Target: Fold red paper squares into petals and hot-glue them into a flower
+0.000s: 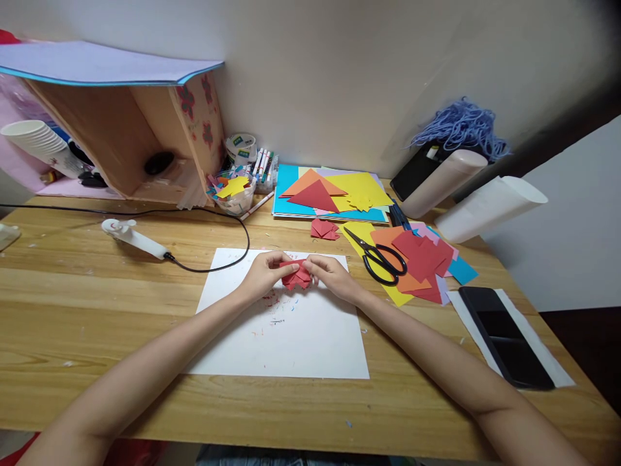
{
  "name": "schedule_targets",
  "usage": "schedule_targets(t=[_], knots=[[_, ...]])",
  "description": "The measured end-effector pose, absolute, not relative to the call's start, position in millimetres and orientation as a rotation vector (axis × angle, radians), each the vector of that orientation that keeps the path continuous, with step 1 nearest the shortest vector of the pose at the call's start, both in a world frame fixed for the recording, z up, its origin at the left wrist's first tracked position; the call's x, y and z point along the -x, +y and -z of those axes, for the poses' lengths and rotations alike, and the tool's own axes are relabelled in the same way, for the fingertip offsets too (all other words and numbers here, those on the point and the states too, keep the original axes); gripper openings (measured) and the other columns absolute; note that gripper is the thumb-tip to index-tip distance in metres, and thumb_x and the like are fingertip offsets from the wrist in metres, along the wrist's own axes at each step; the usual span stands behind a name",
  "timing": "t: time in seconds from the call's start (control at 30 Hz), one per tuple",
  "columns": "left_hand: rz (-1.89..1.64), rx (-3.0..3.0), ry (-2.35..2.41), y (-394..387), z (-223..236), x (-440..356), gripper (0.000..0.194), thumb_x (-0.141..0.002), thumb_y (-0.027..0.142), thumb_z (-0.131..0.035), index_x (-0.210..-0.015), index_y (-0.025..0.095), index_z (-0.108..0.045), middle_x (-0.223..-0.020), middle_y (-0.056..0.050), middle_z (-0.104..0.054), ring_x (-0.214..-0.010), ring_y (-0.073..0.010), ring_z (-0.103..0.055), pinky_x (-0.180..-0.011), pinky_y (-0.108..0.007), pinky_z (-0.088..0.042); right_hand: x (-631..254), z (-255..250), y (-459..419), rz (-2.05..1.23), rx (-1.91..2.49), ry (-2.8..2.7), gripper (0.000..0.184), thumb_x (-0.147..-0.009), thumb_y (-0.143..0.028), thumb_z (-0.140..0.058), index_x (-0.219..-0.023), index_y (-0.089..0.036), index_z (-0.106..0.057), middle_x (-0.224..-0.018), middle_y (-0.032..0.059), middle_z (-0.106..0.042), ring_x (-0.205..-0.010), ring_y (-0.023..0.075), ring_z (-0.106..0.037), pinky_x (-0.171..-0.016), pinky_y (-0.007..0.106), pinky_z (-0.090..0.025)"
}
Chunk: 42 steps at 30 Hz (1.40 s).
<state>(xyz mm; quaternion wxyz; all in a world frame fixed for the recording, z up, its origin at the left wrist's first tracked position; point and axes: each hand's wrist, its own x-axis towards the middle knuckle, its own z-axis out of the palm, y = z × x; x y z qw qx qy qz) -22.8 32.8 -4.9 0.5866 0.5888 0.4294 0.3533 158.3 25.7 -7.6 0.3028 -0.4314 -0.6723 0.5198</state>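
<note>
A small folded red paper piece (297,279) is held between both hands above the white sheet (301,353). My left hand (266,273) pinches its left side, with the thumb lying across the front. At its upper right, my right hand (330,274) grips the paper with closed fingers. The lower edge of the piece looks notched and creased. Just beyond the hands lies another folded red paper piece (324,229) on the wood. Small coloured marks or scraps dot the white sheet under the hands.
Black-handled scissors (383,264) lie on coloured paper scraps (422,259) at right, near a phone (504,340). A white glue gun (136,239) with a looping black cord is at left. Behind stand stacked coloured paper (284,200), a tub of scraps (235,200) and a cardboard box (198,129).
</note>
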Motion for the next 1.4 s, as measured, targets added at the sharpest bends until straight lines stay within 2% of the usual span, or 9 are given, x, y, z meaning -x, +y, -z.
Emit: schedule_targets(t=[0.2,0.4,0.63,0.8,0.9,1.2,1.4], knots=[[-0.859,-1.395,1.035,31.9,5.7,21.7,0.023,-0.073,0.033,-0.059,-0.064,0.013,-0.055,-0.059,0.000,-0.056,-0.055,-0.0099,-0.051,-0.057,-0.022,-0.040,-157.4,10.2,26.8,-1.416,1.119,-1.721,0.033,-0.081,-0.044,-0.049,-0.062,-0.016,-0.050,-0.059,-0.0008,-0.054,-0.055,0.0100,-0.047,-0.054,0.022,-0.035],[-0.739,-1.400,1.001,28.7,7.4,20.1,0.020,-0.072,0.031,-0.060,-0.069,0.014,-0.052,-0.072,-0.003,-0.061,-0.065,-0.0137,-0.058,-0.062,-0.025,-0.044,-154.2,14.6,25.7,-1.335,1.138,-1.581,0.027,-0.079,-0.039,-0.053,-0.067,-0.016,-0.055,-0.063,-0.0011,-0.053,-0.058,0.0103,-0.047,-0.057,0.023,-0.037],[-0.749,-1.450,0.967,29.6,5.8,21.6,0.021,-0.072,0.029,-0.059,-0.060,0.013,-0.052,-0.058,0.002,-0.051,-0.055,-0.0089,-0.046,-0.054,-0.022,-0.036,-155.0,13.0,23.9,-1.303,1.130,-1.658,0.026,-0.080,-0.039,-0.050,-0.068,-0.016,-0.055,-0.065,-0.0004,-0.052,-0.062,0.0116,-0.047,-0.061,0.023,-0.037],[-0.799,-1.362,0.953,32.7,8.1,21.2,0.025,-0.071,0.032,-0.060,-0.058,0.014,-0.048,-0.057,0.003,-0.048,-0.054,-0.0081,-0.043,-0.053,-0.021,-0.035,-156.5,10.7,24.8,-1.285,1.159,-1.666,0.028,-0.086,-0.038,-0.039,-0.071,-0.018,-0.051,-0.068,-0.0014,-0.050,-0.065,0.0115,-0.045,-0.063,0.023,-0.036],[-0.837,-1.315,0.985,33.9,9.1,20.8,0.027,-0.070,0.034,-0.060,-0.059,0.014,-0.046,-0.057,0.004,-0.047,-0.055,-0.0084,-0.044,-0.054,-0.021,-0.036,-156.1,12.7,25.8,-1.324,1.140,-1.628,0.026,-0.085,-0.040,-0.042,-0.072,-0.018,-0.049,-0.066,-0.0023,-0.048,-0.062,0.0110,-0.044,-0.060,0.023,-0.036],[-0.671,-1.482,0.983,27.2,0.6,19.8,0.033,-0.074,0.045,-0.054,-0.065,0.013,-0.054,-0.062,0.000,-0.053,-0.058,-0.0109,-0.048,-0.055,-0.022,-0.037,-157.6,10.3,23.7,-1.363,1.084,-1.754,0.024,-0.081,-0.035,-0.048,-0.065,-0.017,-0.049,-0.062,-0.0016,-0.048,-0.061,0.0112,-0.044,-0.060,0.023,-0.036],[-0.658,-1.457,0.968,29.4,0.3,21.2,0.031,-0.074,0.042,-0.056,-0.065,0.012,-0.055,-0.061,0.000,-0.054,-0.056,-0.0096,-0.048,-0.054,-0.021,-0.037,-156.0,13.6,22.4,-1.300,1.122,-1.730,0.024,-0.082,-0.037,-0.048,-0.069,-0.017,-0.051,-0.064,-0.0020,-0.048,-0.061,0.0108,-0.044,-0.058,0.023,-0.035]])
